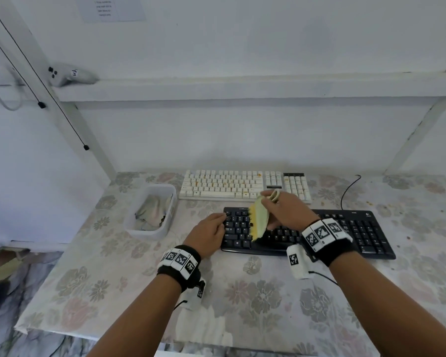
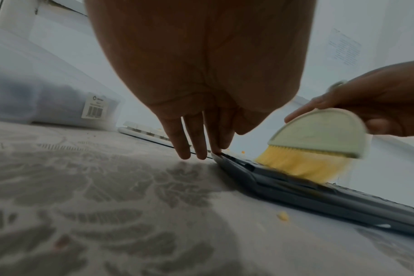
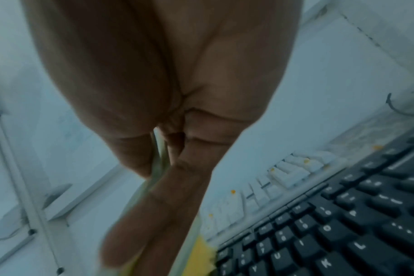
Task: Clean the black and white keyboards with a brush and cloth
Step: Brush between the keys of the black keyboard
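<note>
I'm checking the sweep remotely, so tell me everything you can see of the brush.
The brush has a pale green, half-round body that looks like plastic and a short fringe of yellow bristles. The right hand grips its body from above, with a loop showing near the fingers. It is tilted, bristles down on the left part of the black keyboard. The left hand steadies that keyboard's left edge and does not touch the brush.
</note>
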